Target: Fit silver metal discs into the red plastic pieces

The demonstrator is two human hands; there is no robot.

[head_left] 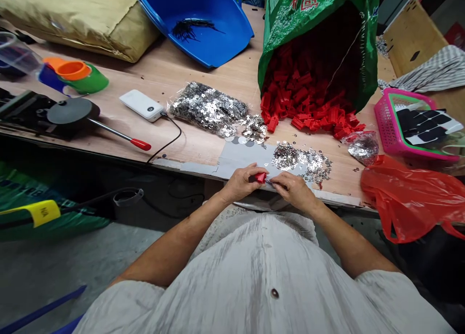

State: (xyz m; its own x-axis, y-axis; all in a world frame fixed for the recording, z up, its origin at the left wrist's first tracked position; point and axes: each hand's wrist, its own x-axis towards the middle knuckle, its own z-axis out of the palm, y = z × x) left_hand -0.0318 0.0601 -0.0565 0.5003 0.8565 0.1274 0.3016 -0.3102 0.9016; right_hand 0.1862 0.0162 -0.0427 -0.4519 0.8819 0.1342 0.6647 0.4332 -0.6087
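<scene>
Near the table's front edge, my left hand (241,182) is closed on a small red plastic part (260,177). My right hand (292,188) pinches a thin, dark piece (269,181) against the right end of that part; its kind is too small to make out. Just beyond my hands, small metal pieces (286,155) lie in a pile on a grey sheet (238,155). Loose silvery pieces (315,163) spread to the right of it. Similar red plastic parts (308,101) spill from a green sack (281,21) at the back.
A clear bag of metal pieces (209,106) lies left of the sack. A white power bank (142,104) with a cable and a red-handled lever press (78,112) stand left. A blue scoop (225,36) sits behind. A pink basket (383,118) and red plastic bag (410,198) are right.
</scene>
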